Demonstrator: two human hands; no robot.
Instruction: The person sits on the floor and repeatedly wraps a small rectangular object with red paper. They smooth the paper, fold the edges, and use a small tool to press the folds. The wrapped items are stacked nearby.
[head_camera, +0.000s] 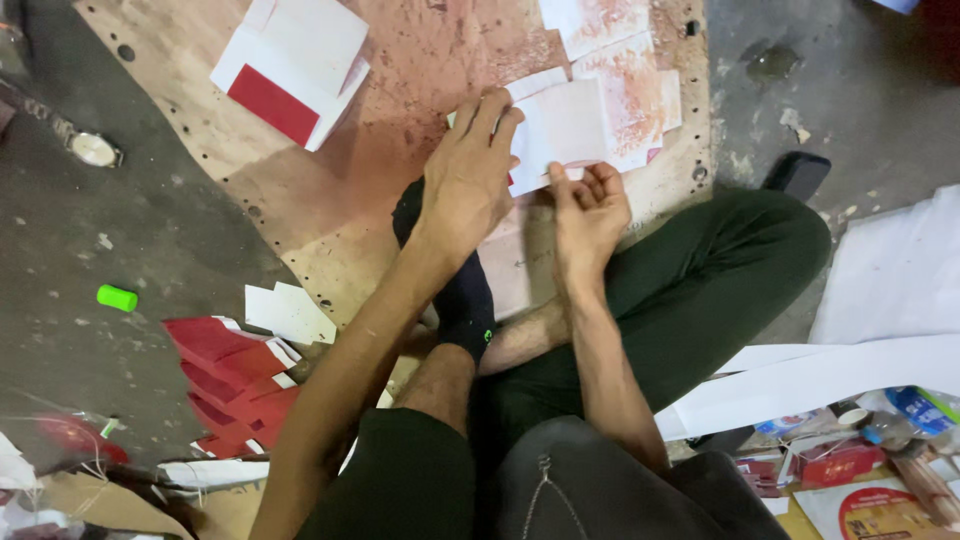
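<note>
Two hands work on one white paper piece (562, 128) that lies on a stained wooden board (330, 200) on the floor, near the board's far right corner. The left hand (468, 175) lies flat and spread, fingers pressing down on the piece's left edge. The right hand (590, 205) is curled, thumb and fingertips pinching the piece's near edge; whether it grips a fold or only a flap I cannot tell.

Just beyond and to the right of the piece lie more white sheets with reddish smears (625, 75), some touching or overlapping it. A dark-socked foot (462, 290) rests on the board just under the left wrist. Towards the board's far left corner sits a stack of white and red card (290, 65); off the near left edge a pile of red folded pieces (235, 385) spreads on the floor, with a small green cap (117, 297) and a wristwatch (92, 149) well apart on the grey floor.

The risks, as I judge them: the board's red staining could mark the clean white piece if the pressing palm drags it. The pinch at the near edge could crease or tear the paper if pulled against the flat hand. The overlapping smeared sheets could catch and shift along with it. The foot, so near, could nudge the board.
</note>
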